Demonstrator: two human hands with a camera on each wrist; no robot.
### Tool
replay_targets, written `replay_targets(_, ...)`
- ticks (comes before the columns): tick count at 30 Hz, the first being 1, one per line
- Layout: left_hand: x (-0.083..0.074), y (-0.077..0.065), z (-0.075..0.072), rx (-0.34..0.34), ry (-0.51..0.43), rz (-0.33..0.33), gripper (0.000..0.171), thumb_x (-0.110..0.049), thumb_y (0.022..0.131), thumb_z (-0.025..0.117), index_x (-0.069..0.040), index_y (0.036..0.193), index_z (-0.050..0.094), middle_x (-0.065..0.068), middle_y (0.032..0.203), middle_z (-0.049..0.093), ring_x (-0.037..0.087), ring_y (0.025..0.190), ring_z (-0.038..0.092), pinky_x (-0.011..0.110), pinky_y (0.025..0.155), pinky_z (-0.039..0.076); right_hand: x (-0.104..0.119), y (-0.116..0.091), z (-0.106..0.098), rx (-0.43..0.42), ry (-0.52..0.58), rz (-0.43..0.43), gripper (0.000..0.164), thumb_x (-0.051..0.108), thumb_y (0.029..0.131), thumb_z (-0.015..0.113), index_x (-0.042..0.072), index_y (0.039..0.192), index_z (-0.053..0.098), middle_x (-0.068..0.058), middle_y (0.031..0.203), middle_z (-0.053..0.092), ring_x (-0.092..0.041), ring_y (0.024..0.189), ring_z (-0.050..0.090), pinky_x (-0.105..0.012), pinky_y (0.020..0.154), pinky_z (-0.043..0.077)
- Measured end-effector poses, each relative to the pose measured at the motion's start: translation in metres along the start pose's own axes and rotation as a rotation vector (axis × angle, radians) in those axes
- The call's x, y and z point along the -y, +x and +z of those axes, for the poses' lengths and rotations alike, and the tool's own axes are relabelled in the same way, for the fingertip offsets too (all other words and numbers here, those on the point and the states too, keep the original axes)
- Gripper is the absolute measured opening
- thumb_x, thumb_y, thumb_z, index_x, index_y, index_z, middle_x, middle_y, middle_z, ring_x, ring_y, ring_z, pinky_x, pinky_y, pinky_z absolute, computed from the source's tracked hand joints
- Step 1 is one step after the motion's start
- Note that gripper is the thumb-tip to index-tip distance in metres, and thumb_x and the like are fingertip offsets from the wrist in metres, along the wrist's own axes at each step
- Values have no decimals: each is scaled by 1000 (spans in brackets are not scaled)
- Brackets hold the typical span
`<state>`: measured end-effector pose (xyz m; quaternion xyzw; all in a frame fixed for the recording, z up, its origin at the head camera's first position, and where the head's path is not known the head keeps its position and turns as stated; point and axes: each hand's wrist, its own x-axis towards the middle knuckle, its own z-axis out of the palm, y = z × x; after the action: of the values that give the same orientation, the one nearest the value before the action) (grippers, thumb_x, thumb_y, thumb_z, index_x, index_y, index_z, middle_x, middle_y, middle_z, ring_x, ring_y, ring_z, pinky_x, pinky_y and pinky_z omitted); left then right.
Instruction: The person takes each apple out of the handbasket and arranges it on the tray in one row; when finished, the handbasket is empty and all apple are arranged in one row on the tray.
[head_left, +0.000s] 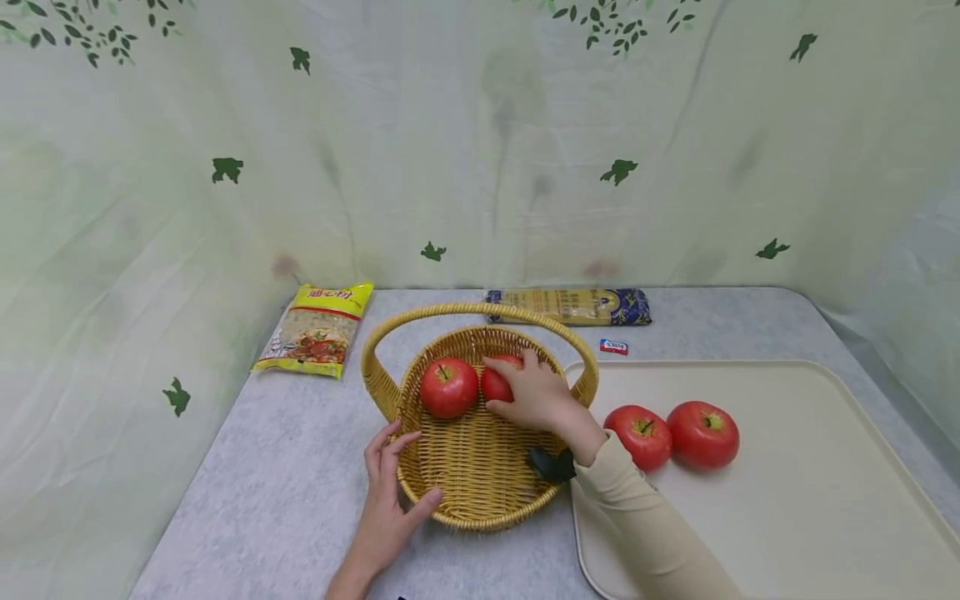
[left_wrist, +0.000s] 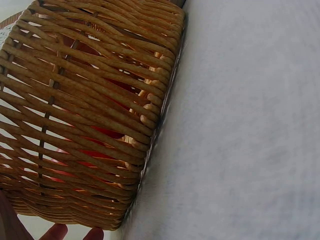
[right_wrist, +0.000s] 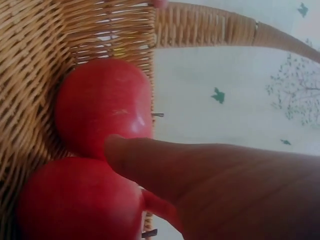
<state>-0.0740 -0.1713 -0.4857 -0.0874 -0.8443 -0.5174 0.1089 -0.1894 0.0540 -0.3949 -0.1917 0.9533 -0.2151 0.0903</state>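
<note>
4 apples (head_left: 448, 389) look glossy and smooth, the basket (head_left: 467, 471) rough wicker, the tray (head_left: 795, 517) at its 3 o'clock smooth, matt plastic.

Table (head_left: 247, 492) with basket (head_left: 472, 467), tray (head_left: 817, 500), 2 packets (head_left: 312, 331)

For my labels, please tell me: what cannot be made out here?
- Head view: one apple, partly hidden by the right hand.
- Head view: small print on the long packet, too small to read.
- Left wrist view: left hand, mostly cut off by the edges.
</note>
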Motion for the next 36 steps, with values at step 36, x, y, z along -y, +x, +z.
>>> replay_targets(36, 0, 1, 1, 10, -14, -23, 66, -22, 81, 72, -14, 138, 39, -3, 147, 11, 27, 136, 11, 68, 97, 19, 0, -6, 2, 77, -6, 43, 78, 47, 76, 76, 24, 141, 39, -26, 116, 46, -37, 86, 57, -47, 66, 48)
